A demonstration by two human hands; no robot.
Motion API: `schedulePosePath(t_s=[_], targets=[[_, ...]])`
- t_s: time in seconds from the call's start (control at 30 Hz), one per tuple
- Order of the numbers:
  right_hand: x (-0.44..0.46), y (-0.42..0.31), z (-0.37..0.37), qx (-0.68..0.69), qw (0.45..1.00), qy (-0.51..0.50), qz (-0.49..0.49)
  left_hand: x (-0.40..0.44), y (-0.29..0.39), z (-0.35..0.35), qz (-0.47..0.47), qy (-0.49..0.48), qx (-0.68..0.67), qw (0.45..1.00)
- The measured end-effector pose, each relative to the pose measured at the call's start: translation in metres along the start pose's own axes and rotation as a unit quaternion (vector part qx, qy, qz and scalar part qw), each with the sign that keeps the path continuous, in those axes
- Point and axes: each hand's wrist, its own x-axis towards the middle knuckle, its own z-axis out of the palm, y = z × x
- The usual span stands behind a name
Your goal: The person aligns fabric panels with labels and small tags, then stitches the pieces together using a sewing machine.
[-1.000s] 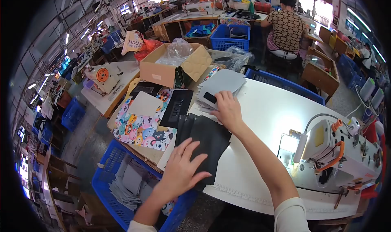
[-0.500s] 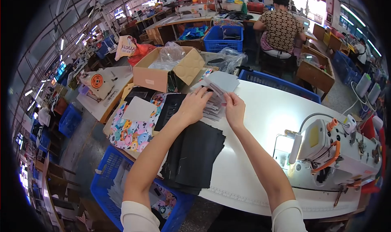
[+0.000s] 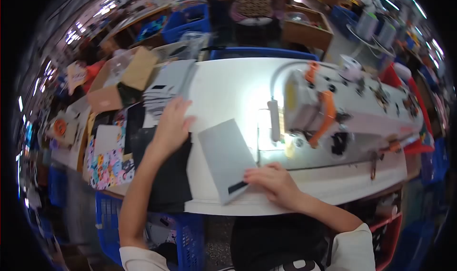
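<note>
A light grey rectangular panel (image 3: 223, 152) with a short black strip near its lower end lies angled over the white tabletop. My right hand (image 3: 272, 184) grips the panel's lower right edge, thumb and fingers closed at the black strip. Beside the fanned stack of grey panels (image 3: 164, 88), my left hand (image 3: 172, 126) is open, thumb apart from the fingers, holding nothing; motion blurs it slightly. Beneath my left wrist and forearm sits a pile of black fabric pieces (image 3: 171, 180).
A lit sewing machine (image 3: 352, 114) stands on the right of the white table (image 3: 223, 80). Cartoon-print fabric (image 3: 107, 161) and an open cardboard box (image 3: 107, 99) are at left. A blue basket (image 3: 190, 242) sits below the front edge. Behind the table, a person is seated.
My right hand has drawn a grey panel off the stack toward the table's front. My left hand has let go of the stack and shifted nearer. The view has turned right and downward.
</note>
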Motion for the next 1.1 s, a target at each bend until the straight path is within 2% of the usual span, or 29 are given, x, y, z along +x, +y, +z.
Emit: schedulePosePath(t_s=[0.03, 0.1, 0.13, 0.17, 0.23, 0.37, 0.43, 0.47, 0.5, 0.53, 0.57, 0.63, 0.67, 0.7, 0.73, 0.83, 0.97, 1.03, 1.07, 1.1], targets=[[-0.018, -0.003, -0.001, -0.005, 1.000, 0.012, 0.021, -0.014, 0.034, 0.015, 0.015, -0.013, -0.071, 0.997], [-0.047, -0.013, 0.002, -0.012, 1.000, 0.018, -0.011, -0.047, 0.092, 0.052, 0.001, -0.072, -0.081, 0.994], [-0.063, -0.017, 0.000, -0.025, 0.999, 0.026, -0.015, -0.061, 0.115, 0.067, 0.011, -0.082, -0.053, 0.995], [-0.076, -0.024, -0.001, -0.042, 0.997, 0.049, 0.030, -0.073, 0.136, 0.078, 0.027, -0.092, -0.028, 0.995], [-0.102, -0.035, -0.008, -0.110, 0.992, 0.066, -0.016, -0.087, 0.172, 0.090, 0.042, -0.088, 0.020, 0.995], [-0.194, -0.048, -0.060, -0.179, 0.960, 0.182, 0.115, -0.092, 0.196, 0.083, 0.060, -0.153, 0.024, 0.986], [-0.262, -0.053, -0.118, -0.243, 0.896, 0.139, 0.345, -0.092, 0.196, 0.085, 0.062, -0.169, 0.045, 0.983], [-0.307, -0.047, -0.118, -0.324, 0.812, 0.342, 0.345, -0.092, 0.195, 0.086, 0.059, -0.158, 0.040, 0.985], [-0.358, -0.037, -0.119, -0.280, 0.726, 0.462, 0.424, -0.091, 0.193, 0.087, 0.055, -0.147, 0.035, 0.987], [-0.407, -0.025, -0.120, -0.233, 0.627, 0.558, 0.491, -0.091, 0.190, 0.089, 0.048, -0.134, 0.030, 0.989], [-0.479, -0.006, -0.112, -0.224, 0.570, 0.609, 0.503, -0.091, 0.185, 0.090, 0.054, -0.137, 0.030, 0.989], [-0.625, 0.026, -0.070, -0.320, 0.461, 0.526, 0.639, -0.090, 0.176, 0.093, 0.046, -0.087, 0.027, 0.995], [-0.689, 0.041, -0.044, -0.291, 0.412, 0.495, 0.707, -0.091, 0.175, 0.092, 0.041, -0.062, 0.027, 0.997], [-0.714, 0.051, -0.027, -0.260, 0.361, 0.460, 0.768, -0.091, 0.178, 0.090, 0.040, -0.062, 0.029, 0.997], [-0.733, 0.068, -0.008, -0.259, 0.365, 0.460, 0.767, -0.091, 0.182, 0.087, 0.035, -0.046, 0.014, 0.998], [-0.736, 0.094, 0.029, -0.351, 0.306, 0.419, 0.779, -0.093, 0.189, 0.077, 0.028, -0.016, -0.008, 0.999], [-0.706, 0.080, 0.006, -0.258, 0.285, 0.481, 0.788, -0.095, 0.204, 0.072, 0.040, -0.008, 0.003, 0.999], [-0.743, 0.078, 0.010, -0.276, 0.238, 0.468, 0.805, -0.097, 0.208, 0.074, 0.057, -0.010, -0.019, 0.998], [-0.785, 0.080, 0.020, -0.427, 0.261, 0.163, 0.850, -0.099, 0.209, 0.072, 0.060, -0.007, -0.024, 0.998], [-0.787, 0.068, 0.013, -0.506, 0.202, -0.130, 0.828, -0.099, 0.214, 0.070, 0.040, 0.003, -0.010, 0.999]])
